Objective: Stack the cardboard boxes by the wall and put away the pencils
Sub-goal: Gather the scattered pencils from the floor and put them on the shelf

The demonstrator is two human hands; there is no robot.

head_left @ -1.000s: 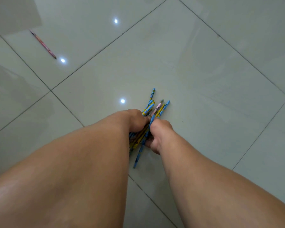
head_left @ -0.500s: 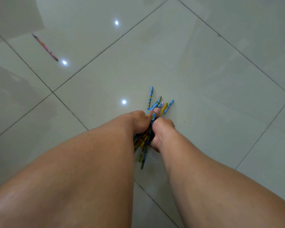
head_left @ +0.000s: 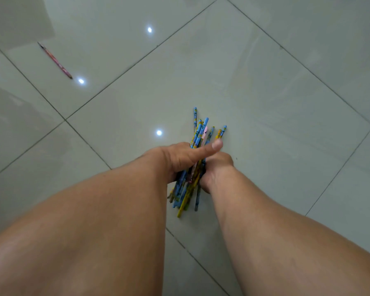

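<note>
Pencils (head_left: 198,150): a loose bundle, mostly blue and yellow with one pink, sits between my two hands just right of frame centre, its tips fanning toward 12 o'clock and its butts trailing toward 6 o'clock over the tiled floor (head_left: 265,103).
Left hand (head_left: 181,158): I have it curled around the bundle from the 9 o'clock side, thumb stretched across the top toward 3 o'clock; I judge the thumb is laid over to stop the sticks from splaying.
Right hand (head_left: 217,168): I have it cupped against the bundle from the 3 o'clock side, fingers folded under and hidden, so I cannot tell how tightly they close; both palms squeeze the bundle between them.
Reason for grip: I judge two hands are used because the ends are uneven and one hand would let some slip.
Count in bundle: roughly a dozen; overlap prevents an exact figure.
Stray pencil (head_left: 55,60): one, pink, lying flat at 10 o'clock, well apart from my hands, with nothing touching it.
Ceiling-light reflections: three bright spots on the tiles.
Cardboard boxes: none in view.
Wall: none in view.
Step in hand: gathering; I judge the stray one is left to collect.
</note>
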